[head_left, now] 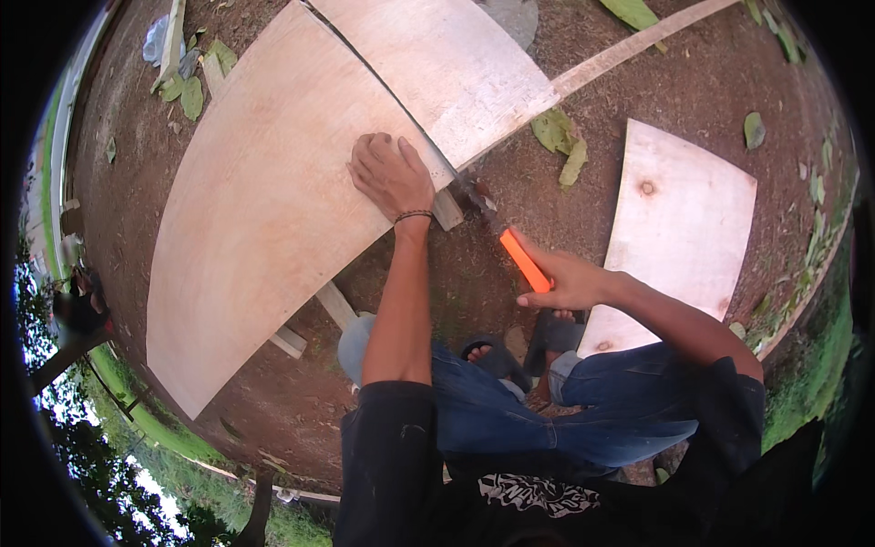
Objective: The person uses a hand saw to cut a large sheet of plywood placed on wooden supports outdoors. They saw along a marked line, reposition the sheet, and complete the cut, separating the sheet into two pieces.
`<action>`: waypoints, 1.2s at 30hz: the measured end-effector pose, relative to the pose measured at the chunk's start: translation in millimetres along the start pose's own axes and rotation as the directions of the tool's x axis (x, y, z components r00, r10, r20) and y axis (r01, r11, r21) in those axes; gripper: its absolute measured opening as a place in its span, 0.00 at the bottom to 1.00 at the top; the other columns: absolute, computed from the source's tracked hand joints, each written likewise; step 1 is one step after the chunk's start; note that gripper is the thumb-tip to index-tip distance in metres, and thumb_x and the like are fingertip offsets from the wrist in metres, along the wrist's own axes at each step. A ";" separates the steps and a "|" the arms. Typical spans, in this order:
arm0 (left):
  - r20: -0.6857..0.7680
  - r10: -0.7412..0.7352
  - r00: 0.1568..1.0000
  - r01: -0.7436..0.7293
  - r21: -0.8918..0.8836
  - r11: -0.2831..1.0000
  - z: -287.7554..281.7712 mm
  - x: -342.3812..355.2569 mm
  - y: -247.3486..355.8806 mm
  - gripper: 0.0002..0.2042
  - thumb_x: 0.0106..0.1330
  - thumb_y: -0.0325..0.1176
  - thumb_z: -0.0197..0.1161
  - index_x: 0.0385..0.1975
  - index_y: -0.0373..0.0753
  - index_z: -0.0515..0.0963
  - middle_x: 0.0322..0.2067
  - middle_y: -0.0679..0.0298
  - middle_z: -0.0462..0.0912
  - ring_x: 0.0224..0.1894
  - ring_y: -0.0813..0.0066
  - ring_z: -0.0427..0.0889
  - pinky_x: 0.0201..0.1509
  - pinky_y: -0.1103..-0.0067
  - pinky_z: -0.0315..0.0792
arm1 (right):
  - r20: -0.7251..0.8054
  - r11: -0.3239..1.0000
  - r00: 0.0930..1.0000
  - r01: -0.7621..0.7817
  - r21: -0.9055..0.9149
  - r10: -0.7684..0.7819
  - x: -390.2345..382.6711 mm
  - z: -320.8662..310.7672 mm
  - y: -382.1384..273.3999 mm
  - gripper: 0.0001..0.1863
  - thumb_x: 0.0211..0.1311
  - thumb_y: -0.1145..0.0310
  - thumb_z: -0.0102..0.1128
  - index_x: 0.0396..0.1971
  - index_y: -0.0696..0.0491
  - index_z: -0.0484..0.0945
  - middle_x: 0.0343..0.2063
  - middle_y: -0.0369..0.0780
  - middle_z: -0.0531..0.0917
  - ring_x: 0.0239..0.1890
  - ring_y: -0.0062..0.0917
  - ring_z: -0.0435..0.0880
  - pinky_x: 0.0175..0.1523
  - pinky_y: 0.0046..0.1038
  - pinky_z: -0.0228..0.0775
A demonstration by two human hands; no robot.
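Observation:
A large sheet of pale plywood lies raised on wooden strips, with a long dark cut running between it and the adjoining plywood part. My left hand rests open on the sheet, just left of the cut, palm down. In my right hand is the orange handle of a handsaw, with the fingers wrapped round it. The saw's dark blade slants up and left to the near end of the cut, at the plywood's edge. How far the blade reaches into the cut is hard to make out.
A smaller pale board with knots lies on the brown soil to the right. One long wooden strip runs out to the upper right. Short wood ends stick out below the sheet. Leaves lie scattered. My sandalled feet are close by.

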State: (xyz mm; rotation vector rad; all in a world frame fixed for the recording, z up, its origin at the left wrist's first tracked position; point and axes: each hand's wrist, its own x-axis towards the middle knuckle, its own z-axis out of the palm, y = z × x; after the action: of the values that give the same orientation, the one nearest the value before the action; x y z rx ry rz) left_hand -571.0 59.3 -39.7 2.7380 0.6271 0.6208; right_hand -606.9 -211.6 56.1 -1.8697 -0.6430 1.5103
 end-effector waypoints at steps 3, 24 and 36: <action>-0.013 -0.021 1.000 0.021 -0.033 0.999 0.9 3.8 -2.8 0.13 0.71 0.38 0.58 0.49 0.37 0.73 0.56 0.54 0.71 0.63 0.52 0.68 0.70 0.56 0.56 | 0.049 0.975 0.993 -0.095 -0.201 0.107 3.7 -15.8 -18.4 0.60 0.66 0.47 0.64 0.76 0.63 0.29 0.44 0.61 0.81 0.49 0.55 0.82 0.55 0.46 0.72; 0.017 -0.045 0.999 0.045 -0.045 0.998 -1.0 2.6 0.8 0.16 0.69 0.41 0.62 0.49 0.39 0.73 0.55 0.55 0.72 0.63 0.53 0.68 0.69 0.56 0.56 | -0.772 0.859 0.569 0.508 0.059 -0.283 73.8 110.2 76.2 0.46 0.49 0.76 0.57 0.75 0.59 0.59 0.30 0.52 0.84 0.24 0.41 0.85 0.36 0.35 0.77; 0.004 -0.038 0.999 0.038 -0.034 0.999 0.4 1.7 -4.4 0.15 0.68 0.40 0.63 0.48 0.39 0.74 0.56 0.54 0.72 0.63 0.52 0.68 0.69 0.56 0.57 | -0.769 0.901 0.620 0.408 0.150 -0.153 20.4 55.9 -48.8 0.41 0.59 0.73 0.64 0.74 0.56 0.62 0.28 0.53 0.84 0.22 0.42 0.84 0.33 0.35 0.75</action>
State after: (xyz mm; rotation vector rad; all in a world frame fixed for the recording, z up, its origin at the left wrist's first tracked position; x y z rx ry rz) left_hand -571.0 63.9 -40.9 2.6888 0.6599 0.6127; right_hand -655.9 -154.3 71.2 -1.8070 -0.2536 0.4855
